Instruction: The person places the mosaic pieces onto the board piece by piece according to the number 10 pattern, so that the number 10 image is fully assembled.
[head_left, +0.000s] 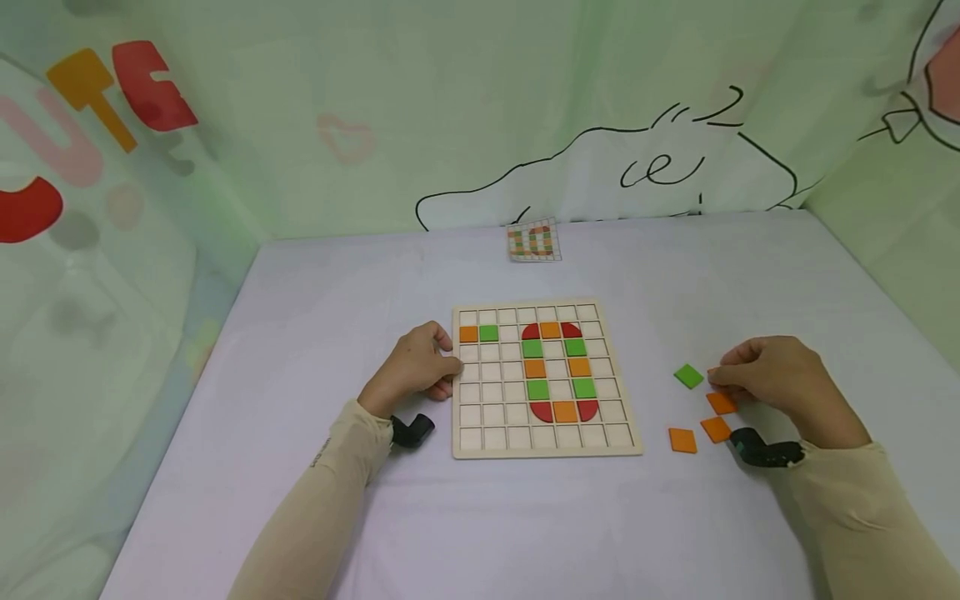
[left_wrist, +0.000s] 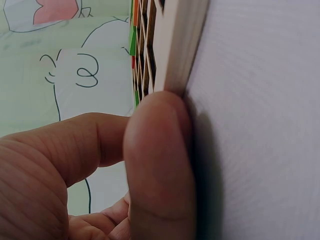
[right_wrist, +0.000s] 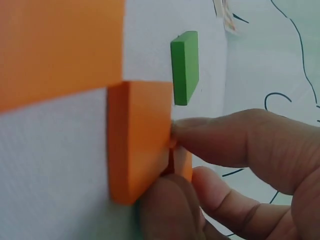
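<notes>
Pale wooden gridded board [head_left: 557, 368], mid-frame, bears red, orange, green pieces [head_left: 535, 367]; left hand [head_left: 414, 358] relaxed, thumb touching board's edge; right hand [head_left: 780, 373], right of frame, pinches orange tile [right_wrist: 184, 164].

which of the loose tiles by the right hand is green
The tile lying flat just left of the right hand, toward the grid board and beyond the three orange tiles lying nearby; it is the only green one loose.

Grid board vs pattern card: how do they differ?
The grid board is larger and nearer the camera; the pattern card, smaller and farther. The grid board's left side is mostly unfilled; the pattern card's, fuller. Both show orange, green and red on grids.
</notes>
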